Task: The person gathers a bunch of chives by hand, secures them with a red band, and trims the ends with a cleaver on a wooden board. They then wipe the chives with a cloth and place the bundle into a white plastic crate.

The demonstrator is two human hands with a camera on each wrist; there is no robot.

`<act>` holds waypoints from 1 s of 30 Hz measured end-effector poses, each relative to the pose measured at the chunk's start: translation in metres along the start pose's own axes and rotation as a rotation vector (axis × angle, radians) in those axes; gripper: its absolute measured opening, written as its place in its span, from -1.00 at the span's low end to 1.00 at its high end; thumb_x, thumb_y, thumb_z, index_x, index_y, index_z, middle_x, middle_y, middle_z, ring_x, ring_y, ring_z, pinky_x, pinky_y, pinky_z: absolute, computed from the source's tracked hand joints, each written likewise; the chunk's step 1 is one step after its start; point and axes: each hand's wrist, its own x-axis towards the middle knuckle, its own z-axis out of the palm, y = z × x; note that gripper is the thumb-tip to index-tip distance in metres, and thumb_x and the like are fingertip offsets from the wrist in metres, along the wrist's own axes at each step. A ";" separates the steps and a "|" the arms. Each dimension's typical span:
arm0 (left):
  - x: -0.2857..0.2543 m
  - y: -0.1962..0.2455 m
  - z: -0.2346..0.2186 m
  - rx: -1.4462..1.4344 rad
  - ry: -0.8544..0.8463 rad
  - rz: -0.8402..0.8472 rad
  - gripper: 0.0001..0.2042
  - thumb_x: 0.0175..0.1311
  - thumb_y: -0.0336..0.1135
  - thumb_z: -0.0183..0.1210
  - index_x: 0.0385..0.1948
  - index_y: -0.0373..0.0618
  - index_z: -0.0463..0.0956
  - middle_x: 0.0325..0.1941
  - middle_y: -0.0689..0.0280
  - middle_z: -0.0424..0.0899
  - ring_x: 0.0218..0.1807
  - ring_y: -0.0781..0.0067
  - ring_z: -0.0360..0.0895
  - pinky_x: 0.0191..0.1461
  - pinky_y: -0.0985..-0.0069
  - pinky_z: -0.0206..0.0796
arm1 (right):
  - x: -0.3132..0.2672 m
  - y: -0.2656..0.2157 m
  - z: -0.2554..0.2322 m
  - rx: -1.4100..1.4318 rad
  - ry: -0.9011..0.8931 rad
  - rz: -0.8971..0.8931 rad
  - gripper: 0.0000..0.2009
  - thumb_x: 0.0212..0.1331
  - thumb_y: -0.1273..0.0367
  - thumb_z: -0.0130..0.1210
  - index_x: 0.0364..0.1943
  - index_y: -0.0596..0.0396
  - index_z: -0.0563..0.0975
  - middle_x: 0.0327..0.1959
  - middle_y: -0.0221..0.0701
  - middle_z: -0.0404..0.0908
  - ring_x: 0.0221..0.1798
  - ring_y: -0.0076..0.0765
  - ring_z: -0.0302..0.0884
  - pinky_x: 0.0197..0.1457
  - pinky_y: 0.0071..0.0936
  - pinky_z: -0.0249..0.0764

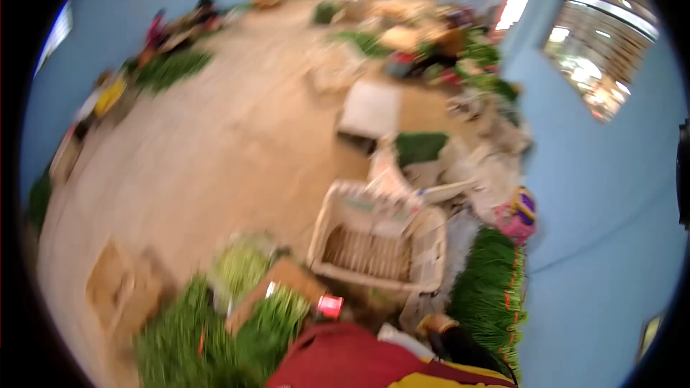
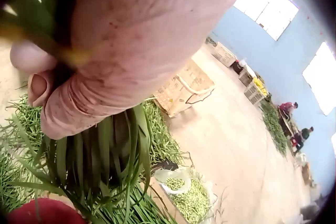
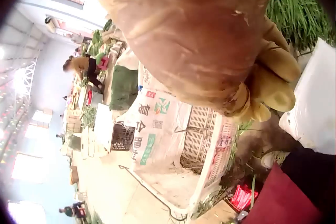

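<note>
My left hand, in a stained pinkish glove with a bare fingertip showing, grips a bunch of long flat green leaves, like garlic chives. The leaves hang below the fingers, over more greens. This hand does not show in the head view. My right hand, in a tan rubber glove, has loosely curled fingers with nothing visible in them. In the head view the right hand is low, beside a long row of green bundles with orange ties along the wall.
A white plastic crate stands ahead, a printed sack draped over its side. Cut greens, a bag of pale stems and a small red packet lie nearby. Farther off are a cardboard box and seated people.
</note>
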 end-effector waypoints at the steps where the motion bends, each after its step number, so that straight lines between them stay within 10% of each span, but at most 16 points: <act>1: -0.017 -0.007 0.000 0.090 -0.001 -0.020 -0.56 -0.14 -0.04 0.35 -0.18 -0.05 0.68 -0.22 0.14 0.74 -0.15 0.19 0.68 -0.03 0.34 0.50 | -0.029 -0.052 -0.127 -0.018 -0.150 -0.164 -0.74 0.11 0.22 0.03 -0.26 0.01 0.67 -0.18 -0.14 0.69 -0.09 -0.02 0.65 0.01 -0.10 0.52; 2: 0.040 -0.063 0.083 0.083 -0.526 0.264 -0.65 0.03 -0.05 0.21 -0.18 0.04 0.70 -0.10 0.09 0.70 -0.18 0.16 0.68 -0.08 0.29 0.51 | -0.003 -0.022 -0.086 -0.127 -0.072 -0.073 -0.82 0.09 0.24 0.09 -0.32 -0.16 0.69 -0.29 -0.31 0.71 -0.22 -0.07 0.67 -0.13 -0.16 0.56; 3: 0.023 -0.062 0.097 0.022 -0.468 0.144 -0.64 0.01 -0.01 0.21 -0.21 0.04 0.69 -0.10 0.12 0.69 -0.13 0.14 0.66 -0.09 0.25 0.52 | 0.018 0.001 -0.077 -0.205 0.049 -0.312 -0.83 0.07 0.22 0.10 -0.42 -0.07 0.66 -0.37 -0.28 0.70 -0.36 -0.06 0.67 -0.28 -0.14 0.57; 4: 0.011 -0.052 0.043 0.008 -0.634 0.440 -0.69 0.00 -0.03 0.21 -0.30 0.04 0.71 -0.19 0.16 0.71 -0.16 0.15 0.66 -0.13 0.25 0.52 | 0.032 0.005 -0.076 -0.468 0.116 -0.241 -0.83 0.04 0.21 0.13 -0.52 -0.03 0.61 -0.44 -0.23 0.69 -0.49 -0.10 0.65 -0.47 -0.17 0.54; 5: 0.018 -0.094 0.161 -0.157 -0.491 0.409 -0.77 -0.07 -0.06 0.26 -0.46 0.05 0.72 -0.31 0.23 0.73 -0.24 0.14 0.67 -0.22 0.27 0.50 | 0.042 0.010 -0.088 -0.429 0.144 -0.410 -0.74 0.08 0.15 0.14 -0.58 0.00 0.56 -0.47 -0.20 0.68 -0.57 -0.18 0.61 -0.61 -0.26 0.48; 8: -0.029 -0.078 0.143 -0.932 -0.759 -0.352 -0.70 -0.19 -0.44 0.37 -0.36 -0.36 0.58 -0.54 0.15 0.63 -0.55 0.43 0.55 -0.52 0.40 0.36 | 0.057 -0.015 -0.111 0.878 0.005 0.077 -0.83 0.20 0.28 0.14 -0.39 0.10 0.55 -0.42 -0.12 0.67 -0.48 -0.17 0.63 -0.49 -0.36 0.52; 12: -0.083 -0.107 0.265 -1.022 -0.701 -0.478 -0.64 -0.23 -0.46 0.33 -0.28 -0.32 0.53 -0.54 0.21 0.61 -0.55 0.44 0.52 -0.52 0.37 0.34 | 0.087 -0.071 -0.122 0.851 -0.204 0.012 -0.88 0.17 0.37 0.17 -0.26 0.10 0.56 -0.36 -0.14 0.68 -0.34 -0.17 0.65 -0.33 -0.33 0.54; 14: -0.113 -0.106 0.256 -1.030 -0.757 -0.558 -0.65 -0.24 -0.46 0.30 -0.30 -0.32 0.54 -0.55 0.20 0.61 -0.56 0.43 0.52 -0.51 0.38 0.35 | 0.105 -0.110 -0.125 0.042 -0.099 -0.303 -0.75 0.28 0.27 0.06 -0.18 0.15 0.63 -0.27 -0.22 0.70 -0.23 -0.29 0.63 -0.14 -0.40 0.50; 17: -0.161 -0.111 0.289 -1.061 -0.803 -0.626 -0.68 -0.26 -0.48 0.26 -0.33 -0.30 0.57 -0.57 0.19 0.61 -0.60 0.42 0.51 -0.52 0.41 0.34 | 0.097 -0.248 -0.177 0.491 -0.349 -0.253 -0.71 0.26 0.25 0.05 -0.07 0.12 0.62 -0.16 -0.18 0.69 -0.09 -0.15 0.63 0.01 -0.39 0.48; 20: -0.204 -0.091 0.301 -0.979 -0.796 -0.705 -0.71 -0.24 -0.47 0.26 -0.35 -0.28 0.58 -0.60 0.20 0.61 -0.64 0.42 0.50 -0.56 0.46 0.32 | 0.126 -0.285 -0.148 0.580 -0.638 -0.265 -0.68 0.25 0.28 0.02 -0.02 0.15 0.59 -0.07 -0.15 0.67 0.01 -0.06 0.60 0.10 -0.36 0.45; 30: -0.229 -0.003 0.300 -1.120 -0.758 -0.878 -0.72 -0.09 -0.45 0.28 -0.27 -0.29 0.56 -0.60 0.24 0.62 -0.68 0.43 0.53 -0.63 0.49 0.34 | 0.178 -0.399 -0.052 0.135 -0.932 -0.720 -0.63 0.23 0.34 0.07 0.11 0.15 0.53 0.07 -0.13 0.60 0.18 -0.12 0.51 0.28 -0.36 0.34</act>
